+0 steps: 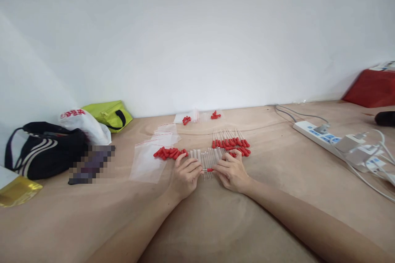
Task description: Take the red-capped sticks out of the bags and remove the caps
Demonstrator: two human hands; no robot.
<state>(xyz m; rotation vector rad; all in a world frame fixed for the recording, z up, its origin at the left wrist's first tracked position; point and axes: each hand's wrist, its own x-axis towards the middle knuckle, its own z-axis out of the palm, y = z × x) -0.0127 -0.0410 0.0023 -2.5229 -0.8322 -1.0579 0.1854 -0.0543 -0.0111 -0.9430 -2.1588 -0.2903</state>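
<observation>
Between my fingertips lies a thin glass dropper tube (pixel 204 170) with a red rubber bulb (pixel 210 169) at its right end. My left hand (pixel 186 176) pinches the tube's left side, and my right hand (pixel 232 174) is closed on the bulb end. Behind and under them, a row of bare glass tubes (pixel 207 157) lies side by side. Loose red bulbs (pixel 169 153) are heaped just left of those tubes. Past my right hand, droppers fitted with red bulbs (pixel 230 143) lie in rows, tips pointing toward the wall; my right fingers partly hide the nearest ones.
Clear zip bags (pixel 148 162) lie at left, and two bags with red bulbs (pixel 186 120) are near the wall. A black bag (pixel 52 148), white plastic bag (pixel 88 125) and lime bag (pixel 115 115) stand far left. A power strip (pixel 327 139) with cables lies right.
</observation>
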